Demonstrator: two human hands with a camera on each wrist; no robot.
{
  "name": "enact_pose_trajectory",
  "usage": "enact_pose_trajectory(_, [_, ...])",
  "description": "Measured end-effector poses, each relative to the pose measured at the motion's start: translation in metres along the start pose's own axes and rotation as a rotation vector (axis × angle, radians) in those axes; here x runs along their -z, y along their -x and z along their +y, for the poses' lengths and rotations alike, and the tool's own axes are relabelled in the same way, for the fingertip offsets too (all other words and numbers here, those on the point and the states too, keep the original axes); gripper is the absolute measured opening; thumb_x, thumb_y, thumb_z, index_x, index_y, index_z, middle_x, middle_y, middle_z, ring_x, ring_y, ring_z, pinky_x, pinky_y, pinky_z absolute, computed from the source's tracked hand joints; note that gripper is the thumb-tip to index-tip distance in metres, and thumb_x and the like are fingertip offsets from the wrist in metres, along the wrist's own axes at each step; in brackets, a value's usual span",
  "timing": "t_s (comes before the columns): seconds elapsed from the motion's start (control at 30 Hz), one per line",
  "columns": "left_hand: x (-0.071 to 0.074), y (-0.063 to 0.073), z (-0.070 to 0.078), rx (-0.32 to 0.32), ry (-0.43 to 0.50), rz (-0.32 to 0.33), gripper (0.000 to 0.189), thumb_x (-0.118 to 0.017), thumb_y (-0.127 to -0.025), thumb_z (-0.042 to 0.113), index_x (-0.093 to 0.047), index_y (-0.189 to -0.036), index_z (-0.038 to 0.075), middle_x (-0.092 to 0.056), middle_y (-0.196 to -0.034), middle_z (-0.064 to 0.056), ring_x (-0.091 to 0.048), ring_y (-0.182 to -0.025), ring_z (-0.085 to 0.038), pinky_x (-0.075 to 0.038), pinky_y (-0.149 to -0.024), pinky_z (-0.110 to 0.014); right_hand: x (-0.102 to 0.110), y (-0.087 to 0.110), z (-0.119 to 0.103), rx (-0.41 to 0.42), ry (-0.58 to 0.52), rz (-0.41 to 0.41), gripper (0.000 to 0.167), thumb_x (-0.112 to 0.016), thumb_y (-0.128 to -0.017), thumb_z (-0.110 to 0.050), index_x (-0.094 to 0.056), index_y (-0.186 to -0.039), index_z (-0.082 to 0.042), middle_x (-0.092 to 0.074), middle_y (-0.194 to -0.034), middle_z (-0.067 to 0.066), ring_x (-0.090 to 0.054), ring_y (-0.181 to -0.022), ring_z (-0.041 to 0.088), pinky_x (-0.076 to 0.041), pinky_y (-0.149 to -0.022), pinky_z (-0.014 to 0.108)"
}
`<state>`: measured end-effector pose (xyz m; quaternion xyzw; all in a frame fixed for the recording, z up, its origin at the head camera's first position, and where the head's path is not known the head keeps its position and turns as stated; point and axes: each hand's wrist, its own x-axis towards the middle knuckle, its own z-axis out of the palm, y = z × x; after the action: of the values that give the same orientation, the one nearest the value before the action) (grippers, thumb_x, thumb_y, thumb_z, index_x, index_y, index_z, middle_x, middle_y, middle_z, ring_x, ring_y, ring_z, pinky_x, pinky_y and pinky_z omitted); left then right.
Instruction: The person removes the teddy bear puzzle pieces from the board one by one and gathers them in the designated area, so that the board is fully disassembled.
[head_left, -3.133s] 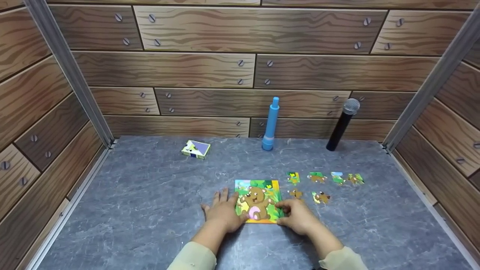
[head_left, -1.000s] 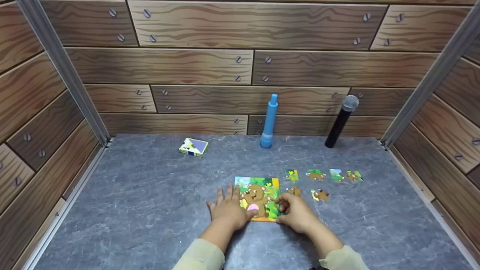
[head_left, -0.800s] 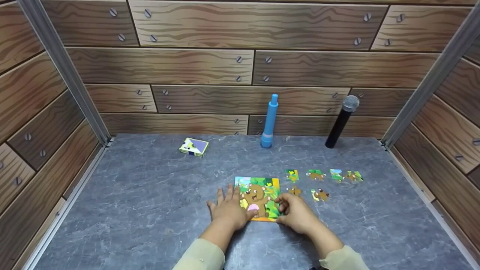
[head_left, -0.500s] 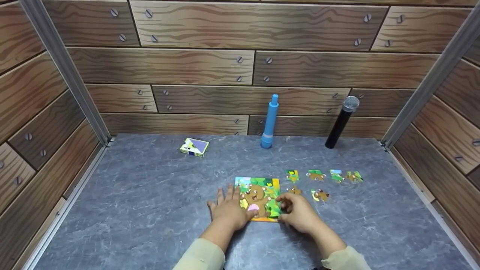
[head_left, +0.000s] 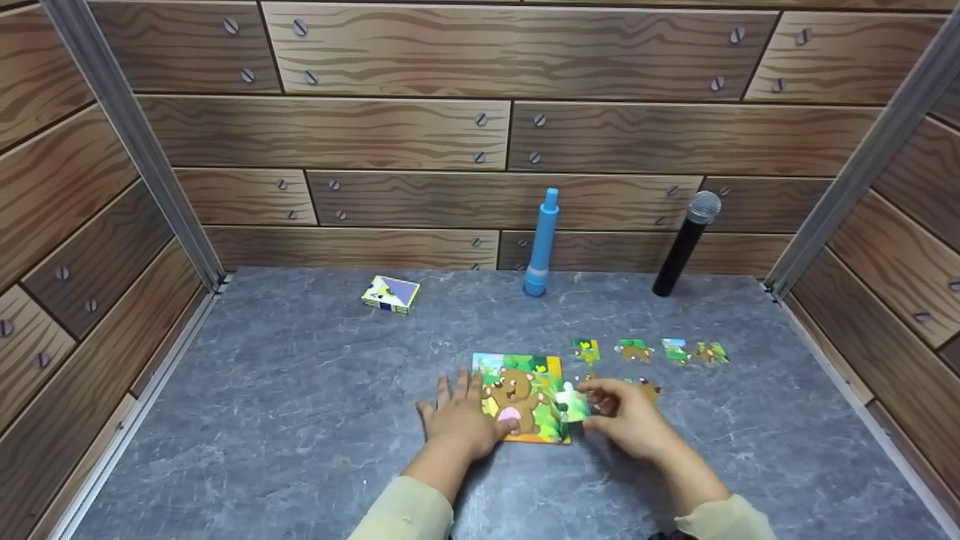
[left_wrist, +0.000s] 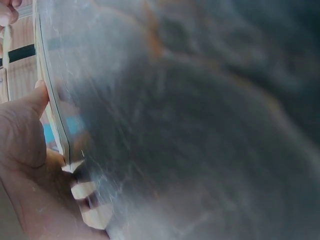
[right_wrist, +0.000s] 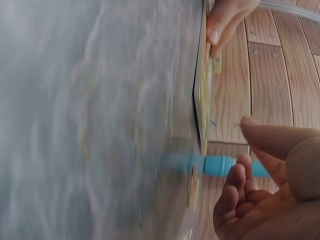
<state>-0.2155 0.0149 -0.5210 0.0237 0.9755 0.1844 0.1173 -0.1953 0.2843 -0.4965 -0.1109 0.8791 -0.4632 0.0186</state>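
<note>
In the head view a square bear jigsaw puzzle (head_left: pixel 516 384) lies on the grey table. My left hand (head_left: pixel 454 424) rests on its left side, fingers spread and thumb across the lower part. Thumb and fingers of my right hand (head_left: pixel 634 420) pinch a green puzzle piece (head_left: pixel 576 406), raised and tilted over the puzzle's right edge. The left wrist view has my left hand (left_wrist: pixel 25 150) against the edge of the puzzle (left_wrist: pixel 54 112). In the right wrist view my right hand (right_wrist: pixel 275 185) has its fingers curled; the piece cannot be made out there.
Several loose puzzle pieces (head_left: pixel 634 350) lie to the puzzle's right, two partly behind my right hand. Farther back are a small patterned box (head_left: pixel 391 294), an upright blue cylinder (head_left: pixel 541 244) and a black microphone (head_left: pixel 681 247). Wood-patterned walls (head_left: pixel 420 135) enclose the table.
My right hand has moved from the puzzle's lower right edge up and to the right, lifting the green piece out. My left hand shifted slightly right earlier and has since stayed put.
</note>
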Motion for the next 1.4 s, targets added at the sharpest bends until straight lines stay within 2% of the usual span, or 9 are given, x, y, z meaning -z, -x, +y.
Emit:
enact_pose_trajectory(0.2, [0.000,0.001,0.001,-0.008,0.001,0.004,0.106,-0.062,-0.090,0.078,-0.030,-0.169,0.016,-0.018,-0.177,-0.009,-0.008,-0.161,-0.042,-0.010,-0.120,-0.078,0.028,0.006,0.007,0.026,-0.021,0.062,0.048,-0.082,-0.081,0.008,-0.070,-0.128,0.007,-0.066,-0.101,0.015,-0.058,-0.082,0.018,-0.052,-0.071,0.026])
enact_pose_trajectory(0.43, [0.000,0.000,0.000,-0.001,-0.002,-0.005,0.108,-0.061,-0.089,0.080,-0.028,-0.170,0.017,-0.017,-0.177,-0.008,-0.007,-0.162,-0.042,-0.010,-0.120,-0.078,0.063,0.014,0.013,-0.025,0.022,0.155,0.049,-0.080,-0.084,0.009,-0.068,-0.132,0.006,-0.065,-0.100,0.013,-0.058,-0.080,0.016,-0.052,-0.067,0.024])
enact_pose_trajectory(0.7, [-0.001,-0.001,-0.001,0.006,-0.008,-0.004,0.109,-0.061,-0.087,0.082,-0.029,-0.169,0.017,-0.017,-0.177,-0.008,-0.009,-0.161,-0.042,-0.012,-0.119,-0.078,0.093,0.018,0.026,-0.059,0.077,0.196,0.050,-0.078,-0.087,0.009,-0.065,-0.136,0.007,-0.066,-0.105,0.018,-0.060,-0.079,0.017,-0.054,-0.063,0.024])
enact_pose_trajectory(1.13, [-0.002,0.001,0.001,-0.006,-0.006,0.002,0.109,-0.062,-0.088,0.081,-0.029,-0.169,0.017,-0.018,-0.177,-0.008,-0.007,-0.162,-0.042,-0.012,-0.120,-0.078,0.125,0.023,0.061,-0.157,0.148,0.187,0.052,-0.068,-0.094,0.009,-0.055,-0.144,0.010,-0.065,-0.111,0.023,-0.060,-0.090,0.021,-0.052,-0.064,0.026])
enact_pose_trajectory(1.3, [-0.001,0.000,0.001,0.003,-0.016,-0.003,0.109,-0.061,-0.088,0.081,-0.028,-0.170,0.017,-0.017,-0.177,-0.007,-0.006,-0.162,-0.041,-0.011,-0.120,-0.077,0.129,0.021,0.073,-0.186,0.166,0.189,0.052,-0.068,-0.094,0.008,-0.055,-0.144,0.010,-0.065,-0.106,0.022,-0.057,-0.091,0.022,-0.050,-0.063,0.026])
enact_pose_trajectory(1.4, [0.000,0.000,0.001,0.001,-0.010,-0.003,0.109,-0.061,-0.088,0.082,-0.028,-0.170,0.017,-0.017,-0.177,-0.007,-0.006,-0.162,-0.041,-0.011,-0.120,-0.077,0.129,0.021,0.080,-0.198,0.172,0.193,0.051,-0.067,-0.093,0.009,-0.054,-0.142,0.013,-0.064,-0.100,0.018,-0.056,-0.086,0.020,-0.049,-0.061,0.025])
